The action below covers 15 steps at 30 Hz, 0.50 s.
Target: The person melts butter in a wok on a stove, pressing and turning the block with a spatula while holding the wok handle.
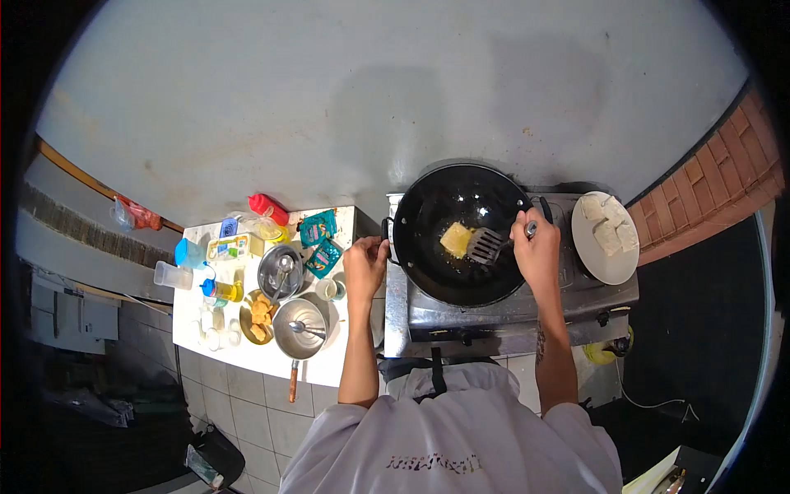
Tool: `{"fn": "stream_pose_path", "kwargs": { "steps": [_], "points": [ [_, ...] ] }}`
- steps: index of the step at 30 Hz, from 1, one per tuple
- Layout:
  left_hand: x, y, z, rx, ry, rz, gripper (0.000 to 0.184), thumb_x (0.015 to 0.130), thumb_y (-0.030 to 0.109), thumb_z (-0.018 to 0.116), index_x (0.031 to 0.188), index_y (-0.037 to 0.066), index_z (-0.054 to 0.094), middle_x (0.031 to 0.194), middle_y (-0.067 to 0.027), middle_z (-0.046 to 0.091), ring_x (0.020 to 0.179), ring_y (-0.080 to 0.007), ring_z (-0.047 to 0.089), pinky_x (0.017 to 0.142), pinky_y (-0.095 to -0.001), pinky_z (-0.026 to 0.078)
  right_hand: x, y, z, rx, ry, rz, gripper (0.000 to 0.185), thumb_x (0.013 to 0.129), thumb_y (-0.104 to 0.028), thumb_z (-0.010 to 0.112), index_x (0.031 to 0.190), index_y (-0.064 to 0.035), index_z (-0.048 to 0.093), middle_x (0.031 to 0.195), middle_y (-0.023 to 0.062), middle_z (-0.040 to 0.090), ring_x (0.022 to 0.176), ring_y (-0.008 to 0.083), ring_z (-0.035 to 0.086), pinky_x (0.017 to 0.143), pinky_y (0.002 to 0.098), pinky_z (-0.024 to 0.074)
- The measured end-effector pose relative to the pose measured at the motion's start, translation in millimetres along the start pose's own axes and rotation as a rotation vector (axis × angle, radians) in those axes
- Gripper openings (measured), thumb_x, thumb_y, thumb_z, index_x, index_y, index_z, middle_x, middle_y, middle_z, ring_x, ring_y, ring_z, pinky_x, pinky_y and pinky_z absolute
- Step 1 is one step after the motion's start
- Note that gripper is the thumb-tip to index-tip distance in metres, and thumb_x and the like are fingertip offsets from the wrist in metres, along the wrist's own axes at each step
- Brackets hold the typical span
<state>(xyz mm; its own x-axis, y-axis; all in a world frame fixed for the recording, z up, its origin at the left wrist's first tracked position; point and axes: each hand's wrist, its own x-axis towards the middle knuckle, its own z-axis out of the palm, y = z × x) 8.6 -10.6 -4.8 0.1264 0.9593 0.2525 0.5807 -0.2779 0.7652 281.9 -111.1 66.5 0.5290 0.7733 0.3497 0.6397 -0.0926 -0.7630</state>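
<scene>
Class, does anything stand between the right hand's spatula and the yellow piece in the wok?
Nothing visible does. The right hand holds the slotted spatula, its blade right at the yellow piece inside the wok; the left hand is at the wok's handle.

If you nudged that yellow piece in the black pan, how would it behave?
The yellow piece would probably slide easily, as the black pan shines around it. Its flat, blocky shape makes rolling unlikely. It looks small beside the slotted spatula, so likely light.

A kitchen, marked by a metal gas stove bearing a black wok, beside a table crowded with bowls and bottles.
</scene>
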Motion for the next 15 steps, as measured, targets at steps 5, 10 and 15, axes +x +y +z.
{"fn": "stream_pose_path", "kwargs": {
  "steps": [5,10,15],
  "points": [
    [1.6,5.1,-2.4,0.027,-0.021,-0.011,0.022,0.084,0.017,0.071,0.09,-0.004,0.071,0.072,-0.017,0.069,0.064,-0.0254,0.067,0.063,-0.034,0.052,1.3,3.5,5.7,-0.05,-0.023,-0.085,0.026,0.091,-0.013,0.059,0.071,0.0022,0.051,0.057,0.0223,0.051,0.054,0.0434,0.052,0.051,0.0461,0.0372],
    [1.0,2.7,-1.2,0.024,-0.041,-0.04,0.021,0.084,0.017,0.071,0.09,-0.004,0.071,0.072,-0.0171,0.068,0.062,-0.025,0.067,0.062,-0.0346,0.051,4.9,-6.7,0.9,-0.022,-0.013,-0.039,0.026,0.091,-0.013,0.058,0.07,0.0018,0.051,0.056,0.0219,0.051,0.054,0.0439,0.053,0.051,0.0469,0.0375],
    [-1.1,3.7,-1.0,0.023,-0.002,0.01,0.022,0.085,0.017,0.071,0.09,-0.005,0.071,0.072,-0.0175,0.068,0.062,-0.0256,0.066,0.062,-0.0349,0.051,2.6,5.4,6.7,-0.061,-0.021,-0.093,0.027,0.09,-0.013,0.059,0.069,0.0014,0.05,0.056,0.0219,0.051,0.054,0.0439,0.053,0.05,0.0467,0.0371]
  ]
}}
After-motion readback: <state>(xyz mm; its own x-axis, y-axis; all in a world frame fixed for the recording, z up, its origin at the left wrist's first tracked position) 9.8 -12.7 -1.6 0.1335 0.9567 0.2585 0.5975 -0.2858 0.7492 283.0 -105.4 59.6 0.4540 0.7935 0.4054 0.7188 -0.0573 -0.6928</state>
